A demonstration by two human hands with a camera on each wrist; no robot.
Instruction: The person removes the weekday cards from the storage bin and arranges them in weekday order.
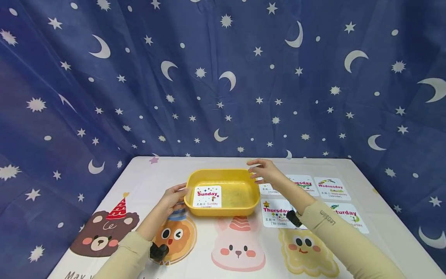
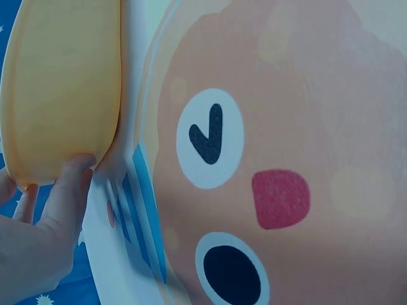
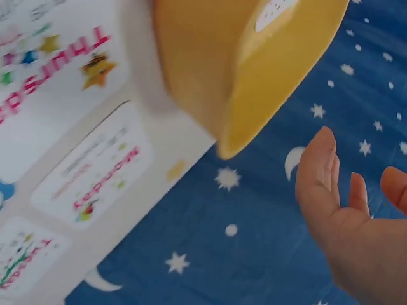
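A yellow plastic tray (image 1: 240, 193) with rounded corners is at mid-table, with a white "Sunday" card (image 1: 207, 197) inside at its left. My left hand (image 1: 173, 198) grips the tray's left end; in the left wrist view its fingers (image 2: 75, 181) lie against the tray's outer wall (image 2: 63, 82). By the tray's right end is my right hand (image 1: 266, 172), its fingers loosely bent and holding nothing. The right wrist view shows that hand (image 3: 356, 229) apart from the tray's rim (image 3: 232, 143).
Right of the tray lie several weekday cards, among them "Thursday" (image 1: 277, 213), "Wednesday" (image 1: 332, 188) and "Saturday" (image 1: 348, 215); my right forearm covers part of them. The white tablecloth (image 1: 160, 174) has printed cartoon animals. A blue star-and-moon curtain (image 1: 209, 97) hangs behind.
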